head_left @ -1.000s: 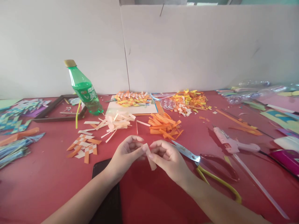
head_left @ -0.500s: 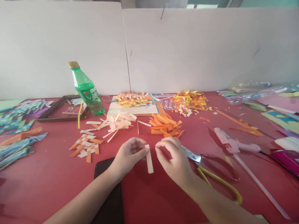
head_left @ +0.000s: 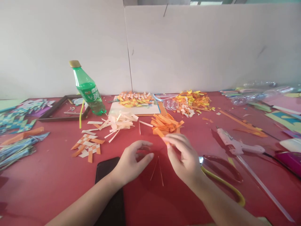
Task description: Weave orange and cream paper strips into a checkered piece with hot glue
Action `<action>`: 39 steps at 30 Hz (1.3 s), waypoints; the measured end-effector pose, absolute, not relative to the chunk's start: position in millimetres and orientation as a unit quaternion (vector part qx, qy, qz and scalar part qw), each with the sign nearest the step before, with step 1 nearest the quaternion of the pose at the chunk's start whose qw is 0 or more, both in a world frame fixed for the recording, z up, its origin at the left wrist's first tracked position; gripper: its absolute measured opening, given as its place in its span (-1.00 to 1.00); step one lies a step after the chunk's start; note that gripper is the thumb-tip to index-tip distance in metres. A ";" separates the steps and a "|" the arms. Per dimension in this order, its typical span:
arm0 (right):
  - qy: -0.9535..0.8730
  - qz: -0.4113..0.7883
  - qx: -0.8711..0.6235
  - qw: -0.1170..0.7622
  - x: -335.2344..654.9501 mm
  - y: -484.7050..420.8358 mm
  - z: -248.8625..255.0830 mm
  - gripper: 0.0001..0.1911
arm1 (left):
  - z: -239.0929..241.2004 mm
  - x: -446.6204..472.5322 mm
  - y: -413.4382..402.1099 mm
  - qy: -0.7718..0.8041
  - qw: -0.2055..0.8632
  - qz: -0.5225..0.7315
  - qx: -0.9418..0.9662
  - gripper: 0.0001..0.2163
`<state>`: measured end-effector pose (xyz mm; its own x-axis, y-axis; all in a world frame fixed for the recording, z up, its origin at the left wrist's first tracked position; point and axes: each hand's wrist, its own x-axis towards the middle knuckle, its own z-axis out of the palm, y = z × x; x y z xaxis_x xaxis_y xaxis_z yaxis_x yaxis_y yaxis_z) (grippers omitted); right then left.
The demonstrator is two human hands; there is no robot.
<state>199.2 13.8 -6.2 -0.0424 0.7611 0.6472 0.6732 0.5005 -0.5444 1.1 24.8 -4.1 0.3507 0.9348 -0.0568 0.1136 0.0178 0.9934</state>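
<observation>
Between finger and thumb, my right hand [head_left: 182, 153] pinches an orange paper strip [head_left: 160, 133], just in front of the pile of orange strips [head_left: 166, 123]. My left hand [head_left: 134, 160] holds nothing; its fingers are curved and apart from the thumb. A folded pale paper strip [head_left: 159, 169] stands on edge between the hands, seen as a narrow upside-down V. Left of the orange pile lies a heap of pale strips [head_left: 122, 121]. Woven orange and white pieces [head_left: 88, 145] lie further left.
Scissors [head_left: 221, 175] lie partly under my right hand, with a pink glue gun [head_left: 235, 142] beyond. A dark phone [head_left: 110, 194] is under my left forearm. A tilted green bottle [head_left: 90, 94] stands by a brown frame [head_left: 63, 119]. Yellow and orange scraps [head_left: 192, 102] lie near the wall.
My left hand has let go of the pale folded strip, which now stands on the table. My right hand has taken hold of an orange strip by the pile.
</observation>
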 end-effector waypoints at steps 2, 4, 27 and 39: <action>-0.710 0.168 -0.452 0.513 195.4 9.4 -3.0 -0.68 | -3.1 0.5 25.1 0.413 0.566 0.393 0.595 -0.76; -0.691 0.267 -0.440 0.507 191.7 6.6 -1.9 -0.63 | -0.8 0.7 25.1 0.382 0.585 0.411 0.586 -0.73; -0.634 0.304 -0.468 0.535 189.0 7.8 -3.7 -0.92 | 6.2 0.9 21.2 0.398 0.520 0.451 0.606 -0.58; -0.592 0.465 -0.432 0.497 186.1 8.1 5.7 -0.88 | 7.2 1.4 21.5 0.415 0.478 0.379 0.675 -0.92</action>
<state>186.1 8.1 5.7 -0.1341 0.9734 0.1860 0.0491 0.1940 -0.9798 1.4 21.5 7.2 0.3685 0.9224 0.1155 0.1967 -0.1988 0.9601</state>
